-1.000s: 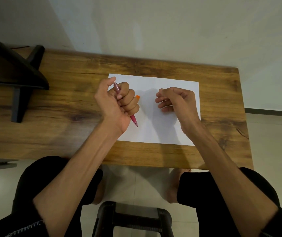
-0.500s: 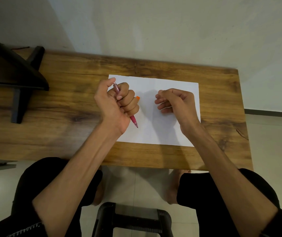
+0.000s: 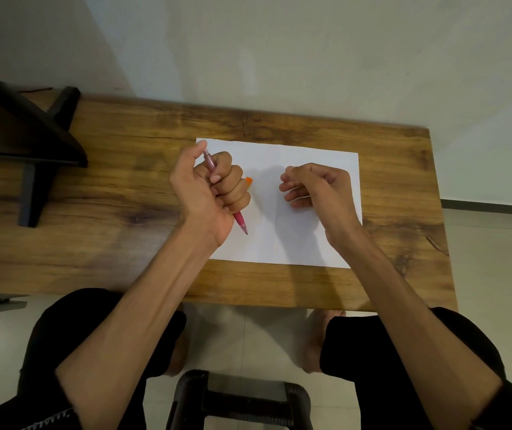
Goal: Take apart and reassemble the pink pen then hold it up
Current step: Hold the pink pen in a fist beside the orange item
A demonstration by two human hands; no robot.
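Observation:
My left hand (image 3: 209,189) grips the pink pen (image 3: 240,219) in a fist above the left part of a white sheet of paper (image 3: 282,243). The pen's tip points down toward me, and my thumb sits on its top end. Most of the barrel is hidden inside the fist. My right hand (image 3: 318,187) hovers over the right part of the sheet with fingers curled; nothing shows between them.
A small orange object (image 3: 249,180) peeks out behind my left fingers on the paper. The paper lies on a wooden table (image 3: 124,197). A dark stand (image 3: 31,144) occupies the table's left end. A black stool (image 3: 242,398) stands below, between my knees.
Both hands have stayed almost still; the left fist keeps hold of the pen and the right hand has shifted very slightly.

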